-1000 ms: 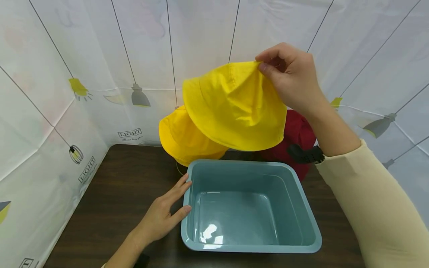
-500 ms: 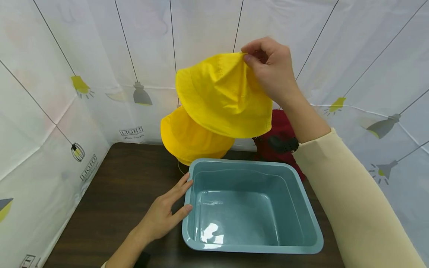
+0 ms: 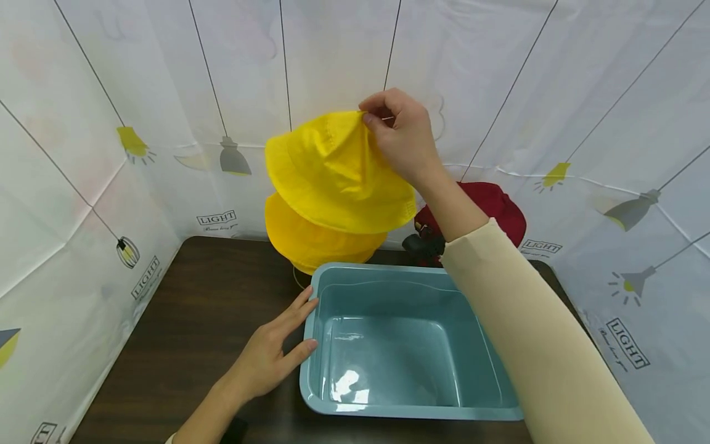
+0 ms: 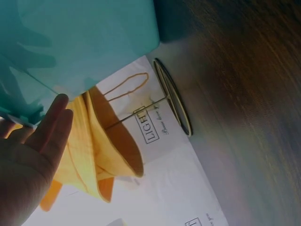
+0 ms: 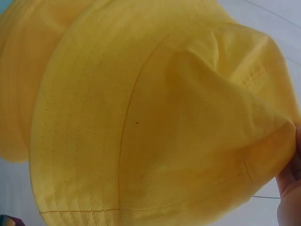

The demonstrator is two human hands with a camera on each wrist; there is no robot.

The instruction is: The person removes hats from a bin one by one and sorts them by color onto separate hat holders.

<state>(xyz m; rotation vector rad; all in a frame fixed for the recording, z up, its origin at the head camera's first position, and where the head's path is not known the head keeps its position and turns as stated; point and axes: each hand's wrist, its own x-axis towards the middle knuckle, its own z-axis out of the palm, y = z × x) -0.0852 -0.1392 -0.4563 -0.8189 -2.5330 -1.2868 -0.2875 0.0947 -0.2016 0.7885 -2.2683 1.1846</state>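
My right hand [image 3: 407, 135] pinches a yellow bucket hat [image 3: 338, 172] by the top of its crown. The hat hangs brim down, overlapping a second yellow hat [image 3: 310, 240] below it. In the right wrist view, the held hat [image 5: 178, 117] fills most of the picture, its crown creased towards the fingertips. The left wrist view shows the lower hat [image 4: 113, 146] on a thin metal stand [image 4: 175, 101] with a ring base. My left hand [image 3: 269, 354] rests its extended fingers against the left rim of a blue-green plastic basin [image 3: 410, 413], which holds nothing.
A dark red hat [image 3: 501, 213] sits behind the basin on the right, partly hidden by my forearm. The dark wooden table [image 3: 183, 320] backs onto a white printed curtain [image 3: 344, 55], which also rises on both sides.
My right hand has carried the pinched yellow hat leftwards, lifting slightly and then lowering it over the second yellow hat. More of the red hat shows now. My left hand stays at the basin rim.
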